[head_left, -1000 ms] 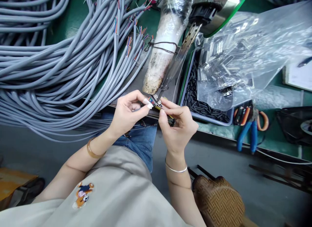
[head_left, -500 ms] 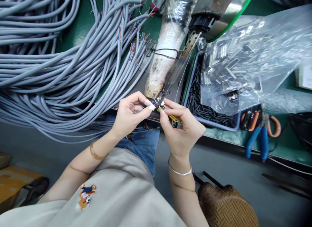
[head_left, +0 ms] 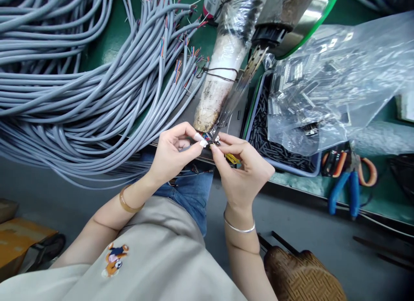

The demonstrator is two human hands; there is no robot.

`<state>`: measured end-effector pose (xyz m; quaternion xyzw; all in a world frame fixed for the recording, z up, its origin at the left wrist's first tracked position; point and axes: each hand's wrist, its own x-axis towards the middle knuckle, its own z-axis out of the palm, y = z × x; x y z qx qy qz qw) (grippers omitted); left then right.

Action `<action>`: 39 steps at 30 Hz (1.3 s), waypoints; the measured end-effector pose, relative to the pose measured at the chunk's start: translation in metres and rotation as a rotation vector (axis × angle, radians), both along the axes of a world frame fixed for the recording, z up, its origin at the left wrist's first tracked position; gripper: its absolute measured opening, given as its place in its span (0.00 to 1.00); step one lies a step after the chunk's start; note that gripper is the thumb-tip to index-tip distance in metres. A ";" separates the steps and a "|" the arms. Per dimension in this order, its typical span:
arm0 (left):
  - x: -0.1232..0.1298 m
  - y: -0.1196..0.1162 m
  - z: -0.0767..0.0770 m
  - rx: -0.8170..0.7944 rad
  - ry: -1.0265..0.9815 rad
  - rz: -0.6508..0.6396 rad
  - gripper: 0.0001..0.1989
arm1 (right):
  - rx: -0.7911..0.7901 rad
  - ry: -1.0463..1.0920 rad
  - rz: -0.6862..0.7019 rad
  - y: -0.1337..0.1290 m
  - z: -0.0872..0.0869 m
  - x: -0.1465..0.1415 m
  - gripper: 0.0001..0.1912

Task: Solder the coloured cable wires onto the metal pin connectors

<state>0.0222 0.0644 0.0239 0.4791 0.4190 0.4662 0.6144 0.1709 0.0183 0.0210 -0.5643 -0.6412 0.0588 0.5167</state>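
My left hand [head_left: 177, 148] is closed in a pinch, with white coverings on its thumb and index fingertips. Just beyond these fingertips are fine coloured wires [head_left: 206, 136] at a small metal connector [head_left: 217, 139]. From the other side my right hand [head_left: 242, 169] also pinches close to the connector, a small yellowish bit showing at its fingertips. What exactly lies in either pinch is too small and covered to make out. A long soldering iron [head_left: 237, 92] slants down, its dark tip at the connector. Beside it ends a whitish, stained, wrapped tube [head_left: 215, 89] tied with thin cord.
Grey cables [head_left: 106, 89] with stripped ends lie in a big bundle at the left. To the right stand a blue bin [head_left: 310, 174] of short black tubes [head_left: 274, 152] and a clear bag [head_left: 365, 59] of metal parts. Blue-handled pliers [head_left: 354, 193] lie near the bench edge, above a woven-pattern stool [head_left: 300, 275].
Both hands keep their pinch by the connector, with only slight finger movement. The bench things appear shifted a little right and down in the view. Less of the yellowish bit shows at my right fingertips.
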 end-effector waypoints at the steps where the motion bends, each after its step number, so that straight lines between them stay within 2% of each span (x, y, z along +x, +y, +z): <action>1: 0.000 0.000 0.000 0.002 -0.001 -0.003 0.10 | 0.005 -0.019 -0.003 0.000 0.001 0.000 0.05; 8: -0.002 0.005 -0.001 -0.070 -0.070 -0.077 0.12 | 0.031 -0.088 0.018 -0.002 0.001 0.001 0.06; 16: -0.003 0.000 -0.001 -0.129 -0.047 -0.105 0.13 | -0.008 -0.082 0.021 -0.011 -0.001 0.006 0.06; 18: -0.003 -0.001 -0.002 -0.147 -0.050 -0.099 0.13 | 0.002 -0.058 0.002 -0.016 -0.001 0.007 0.06; 20: -0.003 -0.001 -0.002 -0.170 -0.073 -0.092 0.13 | 0.076 -0.003 -0.053 -0.023 0.000 0.008 0.05; 23: -0.003 -0.001 0.000 -0.207 -0.122 -0.089 0.13 | 0.203 0.176 -0.112 -0.031 0.000 0.006 0.09; 25: -0.003 0.000 0.001 -0.215 -0.150 -0.086 0.13 | 0.159 0.242 -0.108 -0.033 -0.001 0.004 0.14; 27: -0.002 0.000 0.001 -0.212 -0.171 -0.084 0.12 | 0.059 0.173 -0.103 -0.032 -0.004 0.003 0.14; 29: -0.001 -0.001 0.001 -0.206 -0.187 -0.087 0.13 | -0.006 0.067 -0.094 -0.028 -0.008 0.003 0.10; 33: 0.001 0.000 -0.002 -0.171 -0.191 -0.088 0.12 | -0.003 -0.018 -0.016 -0.017 -0.012 0.001 0.05; 39: 0.003 0.003 -0.002 -0.107 -0.192 -0.052 0.13 | 0.016 -0.034 0.003 -0.009 -0.009 0.000 0.05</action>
